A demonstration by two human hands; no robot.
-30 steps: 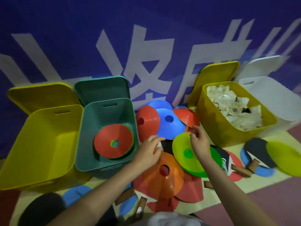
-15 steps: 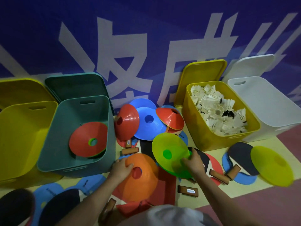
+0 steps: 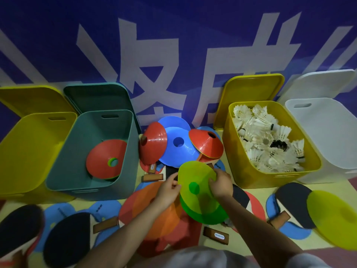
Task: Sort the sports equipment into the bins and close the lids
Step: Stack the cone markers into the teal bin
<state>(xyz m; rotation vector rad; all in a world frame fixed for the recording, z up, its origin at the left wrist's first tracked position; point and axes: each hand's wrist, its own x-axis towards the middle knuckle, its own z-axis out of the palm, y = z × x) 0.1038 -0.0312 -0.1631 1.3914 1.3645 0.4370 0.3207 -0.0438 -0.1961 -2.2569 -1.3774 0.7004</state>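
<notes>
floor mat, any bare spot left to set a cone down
Little: a strip of mat between the shuttlecock bin and the paddles, and the empty yellow bin far left. The middle, around both hands and the cones, is crowded.

The blue backdrop (image 3: 173, 45) behind the bins carries very large pale characters (image 3: 154, 80) in Chinese script; they are cropped by the bins and the frame edges, so no whole word can be read with confidence. A small white label (image 3: 219, 236) sits on the brown paddle handle (image 3: 216, 235) lying on the floor nearest the camera, its print too small to read. Dark printed lines appear on the blue paddle faces at lower left (image 3: 99, 207) and on another paddle handle near the red cone (image 3: 152, 167), all illegible. The front wall of the yellow bin of shuttlecocks (image 3: 270, 177) bears a faint embossed mark, unreadable.
</notes>
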